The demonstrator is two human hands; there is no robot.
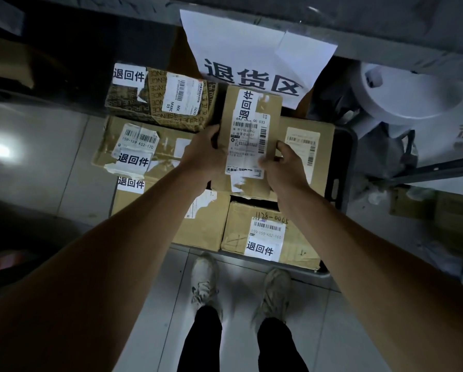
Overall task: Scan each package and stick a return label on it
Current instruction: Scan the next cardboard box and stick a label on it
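Observation:
I hold a narrow cardboard package [272, 108] over a pile of boxes. It carries a shipping label with barcodes [249, 140] and a white return label [248, 104] printed in black characters. My left hand [205, 154] grips its left edge. My right hand [282, 167] grips its lower right side, thumb on the shipping label. Below lie other labelled packages: a printed brown box [158, 100], a flat box at left [133, 149], a box at front right [268, 234] and a large one under my arm [198, 226].
A white paper sign [252, 57] with large black characters hangs behind the pile. The boxes sit in a dark bin whose rim [340, 167] shows at right. A white round object [405, 98] and a metal rack stand at right. My shoes [206, 280] are on the tiled floor.

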